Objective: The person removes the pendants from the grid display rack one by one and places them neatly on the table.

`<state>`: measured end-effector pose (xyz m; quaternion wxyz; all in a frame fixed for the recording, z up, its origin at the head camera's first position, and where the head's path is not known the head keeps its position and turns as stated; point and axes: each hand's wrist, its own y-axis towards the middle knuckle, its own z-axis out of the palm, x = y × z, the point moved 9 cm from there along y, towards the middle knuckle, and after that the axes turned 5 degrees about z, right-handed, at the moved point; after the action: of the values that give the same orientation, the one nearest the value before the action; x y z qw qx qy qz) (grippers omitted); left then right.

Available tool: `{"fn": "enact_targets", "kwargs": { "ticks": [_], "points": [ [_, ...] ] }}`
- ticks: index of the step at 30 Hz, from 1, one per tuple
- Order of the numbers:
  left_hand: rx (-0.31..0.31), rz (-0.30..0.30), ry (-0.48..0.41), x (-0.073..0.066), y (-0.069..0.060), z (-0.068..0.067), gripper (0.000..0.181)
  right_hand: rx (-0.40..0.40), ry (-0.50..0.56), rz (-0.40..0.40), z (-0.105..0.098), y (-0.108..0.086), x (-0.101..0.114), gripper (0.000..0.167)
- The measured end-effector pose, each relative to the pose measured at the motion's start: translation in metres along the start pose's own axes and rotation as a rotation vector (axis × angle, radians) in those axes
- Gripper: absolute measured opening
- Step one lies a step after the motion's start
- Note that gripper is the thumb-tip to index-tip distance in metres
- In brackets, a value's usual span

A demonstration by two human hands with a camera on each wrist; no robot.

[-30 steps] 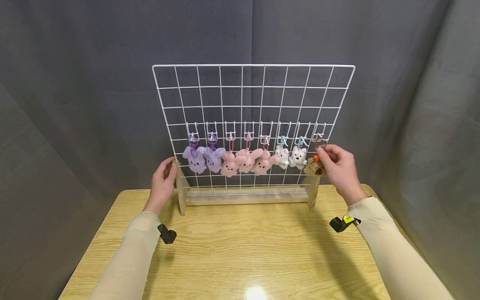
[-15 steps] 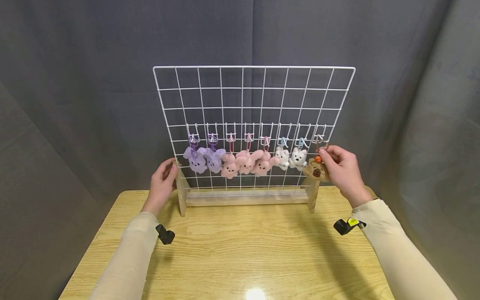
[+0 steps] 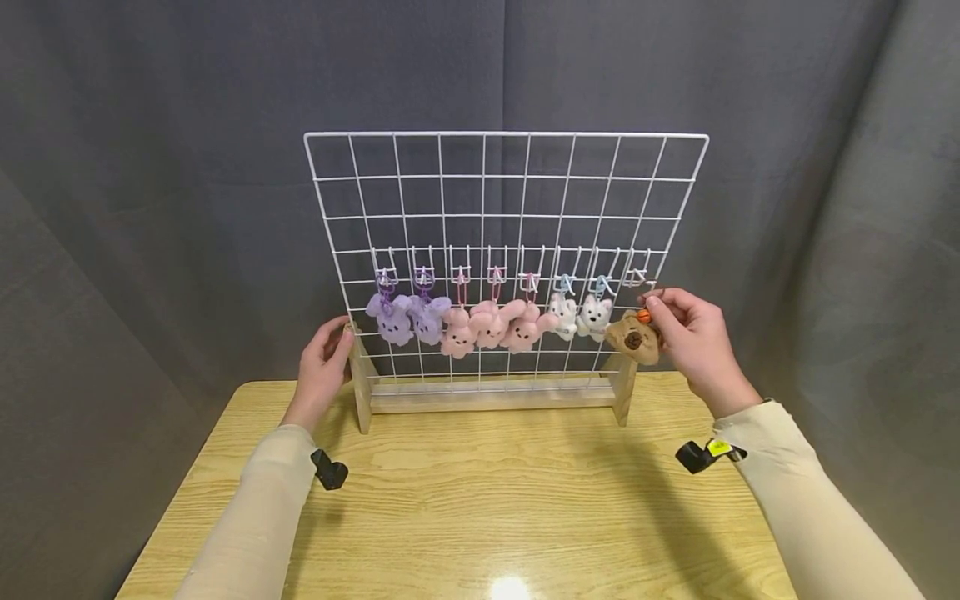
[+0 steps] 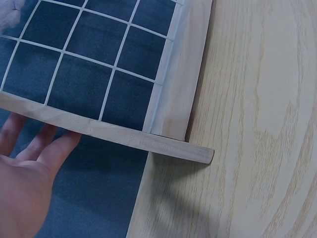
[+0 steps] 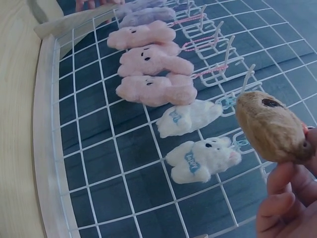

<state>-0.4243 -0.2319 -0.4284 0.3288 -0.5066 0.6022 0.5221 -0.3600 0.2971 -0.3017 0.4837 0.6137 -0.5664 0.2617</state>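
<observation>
My right hand [image 3: 693, 342] pinches a brown plush keychain [image 3: 632, 337] with a small orange ball on its head, close to the rightmost hook [image 3: 636, 277] of a white wire grid rack [image 3: 506, 196]. The right wrist view shows this plush [image 5: 270, 126] at my fingertips; I cannot tell whether its cord touches the hook. My left hand [image 3: 324, 360] holds the wooden side post [image 3: 362, 379] at the rack's left. From the left wrist view, its fingers [image 4: 59, 148] press against the post's outer edge.
Purple plush keychains [image 3: 390, 321], pink ones [image 3: 492, 323] and white ones [image 3: 596, 317] hang in a row on hooks along the grid. The rack stands on a wood-grain table [image 3: 480, 492] near its far edge. A dark grey curtain [image 3: 225, 208] hangs behind.
My right hand has shifted a little to the right, drawing the brown plush keychain away from the hook and turning its face forward. My left hand stays on the post.
</observation>
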Motion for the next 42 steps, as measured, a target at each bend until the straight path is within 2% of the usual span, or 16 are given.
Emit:
{"fn": "enact_targets", "kwargs": {
  "ticks": [9,17,22,29,34,42],
  "points": [
    [-0.019,-0.014,-0.003,-0.002,0.0,-0.001,0.05,0.051,0.064,0.036,-0.001,-0.009,-0.002,0.032],
    [-0.025,-0.021,-0.008,-0.004,-0.001,0.0,0.049,0.115,0.067,0.029,0.01,-0.019,-0.007,0.034],
    [-0.025,-0.022,-0.004,-0.003,0.0,0.0,0.049,0.154,0.028,0.011,0.02,-0.024,-0.017,0.032],
    [-0.022,-0.039,0.002,0.0,-0.002,0.0,0.05,0.216,0.036,0.019,0.037,-0.027,-0.045,0.03],
    [-0.015,-0.05,-0.008,0.002,-0.001,0.0,0.051,0.247,-0.007,0.051,0.053,-0.031,-0.071,0.03],
    [-0.037,-0.033,0.001,0.002,0.001,-0.001,0.049,0.284,-0.034,0.101,0.079,-0.039,-0.108,0.026]
  ]
}}
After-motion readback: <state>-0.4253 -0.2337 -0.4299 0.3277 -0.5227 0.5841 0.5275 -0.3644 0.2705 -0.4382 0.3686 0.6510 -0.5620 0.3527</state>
